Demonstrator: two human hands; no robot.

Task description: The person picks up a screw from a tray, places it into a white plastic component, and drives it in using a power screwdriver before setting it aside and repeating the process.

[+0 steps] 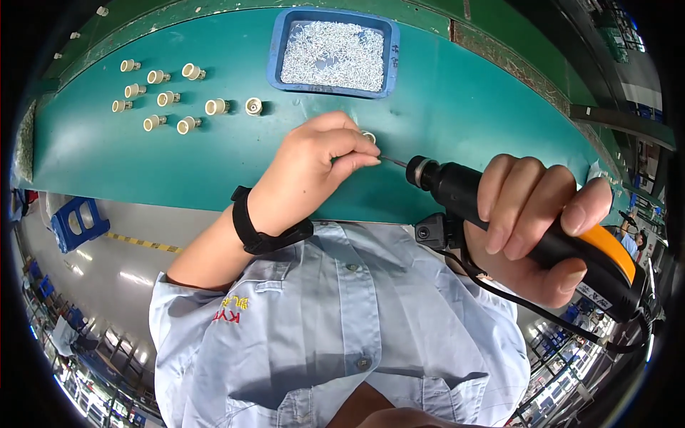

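Note:
My right hand (531,214) is wrapped round a black and orange electric screwdriver (457,187), its thin bit (393,160) pointing left. The fingertips of my left hand (325,153) are pinched together at the bit's tip. Whatever they grip is too small or covered to make out. Just behind those fingers shows the rim of a cream cup-shaped part (368,136), mostly hidden; whether it is held or lies on the table I cannot tell. Several like parts, cream cups with metal ends, lie to the left, the closest being one cream part (253,106).
A blue tray (274,60) full of small silvery pieces (332,53) stands at the table's far side. The green table (235,157) has a raised green border behind it. A black cable (528,308) hangs from the screwdriver. A blue stool (77,222) stands on the floor at left.

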